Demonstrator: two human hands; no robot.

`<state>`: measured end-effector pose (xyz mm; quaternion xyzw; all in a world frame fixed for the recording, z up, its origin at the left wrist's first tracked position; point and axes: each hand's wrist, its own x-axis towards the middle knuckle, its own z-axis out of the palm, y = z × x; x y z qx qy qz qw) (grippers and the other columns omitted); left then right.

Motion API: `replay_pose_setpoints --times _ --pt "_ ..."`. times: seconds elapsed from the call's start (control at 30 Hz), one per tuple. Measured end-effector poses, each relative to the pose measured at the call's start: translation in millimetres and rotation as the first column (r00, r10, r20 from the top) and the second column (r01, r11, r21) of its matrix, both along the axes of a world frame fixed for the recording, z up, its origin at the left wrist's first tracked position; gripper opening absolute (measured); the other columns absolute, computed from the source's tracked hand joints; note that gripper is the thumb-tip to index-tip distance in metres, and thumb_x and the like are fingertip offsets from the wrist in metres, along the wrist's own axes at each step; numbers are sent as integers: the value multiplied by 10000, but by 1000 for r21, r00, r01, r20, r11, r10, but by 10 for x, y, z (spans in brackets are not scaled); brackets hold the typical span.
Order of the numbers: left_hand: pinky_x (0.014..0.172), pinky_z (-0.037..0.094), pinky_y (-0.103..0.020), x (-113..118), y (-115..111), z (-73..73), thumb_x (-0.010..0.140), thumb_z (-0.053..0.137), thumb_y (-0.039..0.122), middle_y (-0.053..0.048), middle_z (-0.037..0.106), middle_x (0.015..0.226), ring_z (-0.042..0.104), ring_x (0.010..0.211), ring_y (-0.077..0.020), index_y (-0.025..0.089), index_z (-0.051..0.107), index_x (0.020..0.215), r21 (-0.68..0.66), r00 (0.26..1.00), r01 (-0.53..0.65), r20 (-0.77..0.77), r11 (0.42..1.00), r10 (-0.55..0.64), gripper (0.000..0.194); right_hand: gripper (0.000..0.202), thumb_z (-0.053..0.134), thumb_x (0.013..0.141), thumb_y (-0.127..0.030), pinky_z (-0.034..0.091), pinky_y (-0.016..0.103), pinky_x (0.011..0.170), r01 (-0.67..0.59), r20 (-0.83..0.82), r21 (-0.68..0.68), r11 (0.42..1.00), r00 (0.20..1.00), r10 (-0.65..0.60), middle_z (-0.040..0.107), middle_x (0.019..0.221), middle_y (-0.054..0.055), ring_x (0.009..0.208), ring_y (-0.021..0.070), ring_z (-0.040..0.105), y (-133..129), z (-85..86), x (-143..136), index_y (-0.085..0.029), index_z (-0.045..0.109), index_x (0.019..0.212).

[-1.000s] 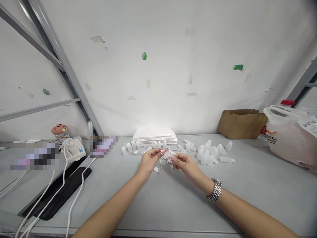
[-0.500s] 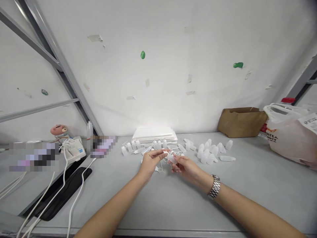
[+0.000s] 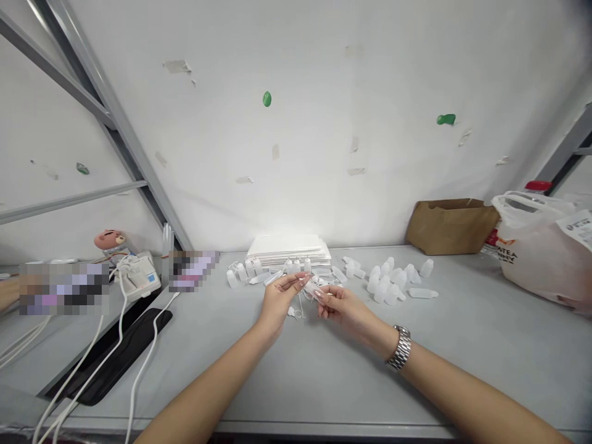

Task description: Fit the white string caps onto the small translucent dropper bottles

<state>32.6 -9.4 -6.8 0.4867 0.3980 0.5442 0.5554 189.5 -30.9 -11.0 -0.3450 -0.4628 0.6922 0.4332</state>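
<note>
Near the middle of the grey table (image 3: 342, 382), my left hand (image 3: 280, 300) pinches the upper left end of a small translucent white bottle (image 3: 312, 288). My right hand (image 3: 341, 306), with a metal watch on the wrist, has its fingers closed on the bottle's other end. Both hands nearly meet around it, and the fingers cover much of it. A small white piece with a thin loop (image 3: 296, 313) lies below my hands. Behind them several small bottles (image 3: 232, 279) stand or lie, some with thin cords. Loose bottles without visible cords (image 3: 383, 288) are grouped to the right.
A stack of white sheets (image 3: 289, 248) lies by the wall. At the right are a brown paper bag (image 3: 451, 231) and a plastic bag (image 3: 531, 259). At the left are a power strip (image 3: 141, 277), white cables, a black phone-like slab (image 3: 120, 357) and another person's arm (image 3: 8, 292).
My right hand's fingers have shifted slightly left and up along the bottle, nearer my left hand. Another person's arm has come in at the far left edge.
</note>
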Motion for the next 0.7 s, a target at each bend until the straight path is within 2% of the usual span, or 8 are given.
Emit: replay_pose_setpoints --times 0.07,0.2,0.3,0.43,0.7 --pt "932 364 -365 -7 10 -6 647 689 303 -70 682 994 564 1024 -232 187 687 857 -11 999 38 20 999 -38 240 282 665 703 -393 349 262 595 -21 -39 -31 999 999 20 558 554 2 524 92 450 -8 -1 6 -144 556 627" --pt "913 373 -355 -14 23 -11 667 676 296 -73 686 973 577 988 -222 179 682 863 -22 989 141 48 990 -140 228 308 573 776 -423 407 298 648 -140 -172 -145 980 978 114 495 452 -24 448 82 412 -18 -19 5 -136 595 667" --pt "895 383 -348 -9 15 -8 667 674 292 -76 685 966 578 972 -222 171 687 830 -5 991 131 39 991 -130 204 324 549 790 -437 414 295 626 -147 -172 -189 971 978 115 522 484 -7 447 86 434 -19 -37 -7 -124 614 740" --pt "872 394 -343 -4 14 -11 646 687 295 -74 682 958 574 961 -225 171 690 799 -5 997 63 38 998 -63 197 295 599 752 -445 391 274 595 -53 -130 -148 988 991 34 577 561 12 517 109 500 -26 -31 -18 -151 572 767" --pt "874 380 -331 11 49 -78 639 695 304 -82 679 959 569 963 -216 166 680 826 -27 990 81 114 996 -78 233 316 695 656 -421 338 249 564 -50 -95 -44 998 994 45 545 582 -10 524 84 445 -42 31 -29 -143 544 659"
